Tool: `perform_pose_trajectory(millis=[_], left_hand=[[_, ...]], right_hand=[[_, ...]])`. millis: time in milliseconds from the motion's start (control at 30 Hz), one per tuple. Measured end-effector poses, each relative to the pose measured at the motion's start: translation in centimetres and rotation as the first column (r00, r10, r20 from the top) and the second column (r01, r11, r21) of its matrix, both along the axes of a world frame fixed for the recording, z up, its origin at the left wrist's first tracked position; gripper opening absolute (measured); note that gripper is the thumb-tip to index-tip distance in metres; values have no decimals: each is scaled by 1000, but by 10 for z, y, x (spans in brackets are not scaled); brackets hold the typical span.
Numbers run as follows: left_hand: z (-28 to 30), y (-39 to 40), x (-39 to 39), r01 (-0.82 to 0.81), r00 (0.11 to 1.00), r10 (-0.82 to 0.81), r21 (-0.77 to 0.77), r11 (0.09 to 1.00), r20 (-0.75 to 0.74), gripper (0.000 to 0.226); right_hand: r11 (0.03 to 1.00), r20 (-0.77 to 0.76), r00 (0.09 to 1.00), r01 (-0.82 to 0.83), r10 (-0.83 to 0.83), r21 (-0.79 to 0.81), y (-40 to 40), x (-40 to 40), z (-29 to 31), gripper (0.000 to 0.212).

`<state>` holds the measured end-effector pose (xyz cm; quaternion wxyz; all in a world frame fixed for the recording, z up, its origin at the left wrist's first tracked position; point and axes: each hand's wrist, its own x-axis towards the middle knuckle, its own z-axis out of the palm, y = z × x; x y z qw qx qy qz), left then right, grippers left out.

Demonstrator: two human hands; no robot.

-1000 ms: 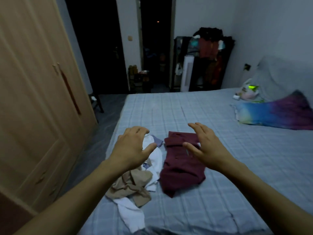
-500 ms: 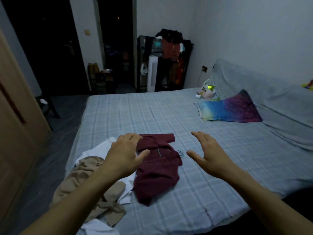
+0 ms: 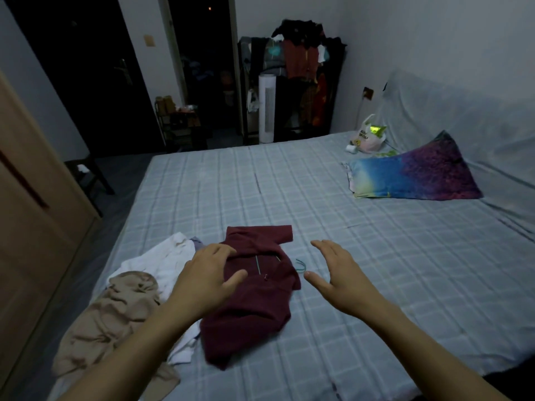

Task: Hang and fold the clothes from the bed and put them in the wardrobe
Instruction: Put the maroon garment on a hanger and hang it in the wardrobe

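Maroon top (image 3: 254, 302) crumpled on bed (image 3: 318, 204), 6 o'clock. L hand (image 3: 205, 280) over it, R hand (image 3: 335, 274) at its 3 o'clock; both spread, holding nothing. Likely soft, light, floppy; take at shoulders.

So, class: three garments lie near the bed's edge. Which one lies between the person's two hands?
The maroon garment: it lies between the left hand and right hand. The white garment and beige garment lie further left, beyond the left hand.
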<state>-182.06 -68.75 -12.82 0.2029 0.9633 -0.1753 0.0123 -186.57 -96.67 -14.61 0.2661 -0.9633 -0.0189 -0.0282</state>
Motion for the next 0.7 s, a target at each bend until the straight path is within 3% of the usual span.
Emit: perform_pose_trajectory(millis=[167,400,633,700], left_hand=[[-17,-41,8,-50,998,49,-18,999,-43,72],[-45,-66,52,-32,995,31,-14,999,-99,72],[-72,-66,105,8,989,-24,-111,994,-144,75],[-80,-63,117,2,982,-21,-100,995,-190,67]], right_hand=[[999,-50,998,-35,36,27,-24,29,-13,87],[997,-82,996,-33,38,63,-38,55,-27,73],[999,-81,997,-12,8,-43,-29,90,-24,70],[997,-86,996,-37,31,-63,-25,103,-24,69]])
